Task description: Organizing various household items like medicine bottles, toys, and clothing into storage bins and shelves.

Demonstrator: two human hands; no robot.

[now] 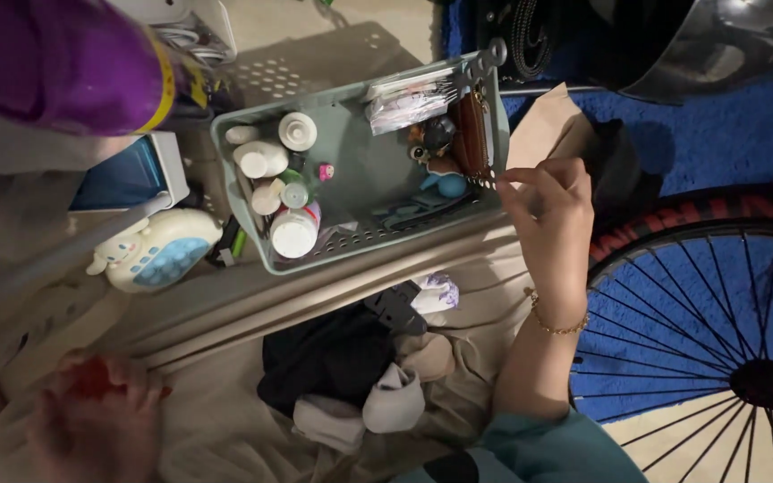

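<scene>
Dim light covers a cluttered corner where a pale beige ledge runs across the view, with a blue floor and a black spoked bicycle wheel with a red-lettered tyre on the right side.

On the ledge sits a grey-green plastic basket with a perforated rim. Its left end holds several white bottles and tubes with round caps. Its right end holds a brown leather pouch standing against the wall, a small big-eyed doll figure beside it, and a clear crinkled packet near the far rim.

The right hand reaches up from the lower right, a thin gold chain bracelet on the wrist and a teal sleeve lower down. Its thumb and forefinger are pinched together at the basket's right edge, just below the brown pouch; they seem to grip something small there, too tiny to make out. The other fingers curl loosely.

The left hand, blurred at the lower left, is closed around a small red object whose shape cannot be told.

Left of the basket lies a white and pale blue toy shaped like a long-eared cartoon dog. Below the ledge, a heap of black and white clothing rests on beige fabric. A blurred purple shape fills the upper left corner.
</scene>
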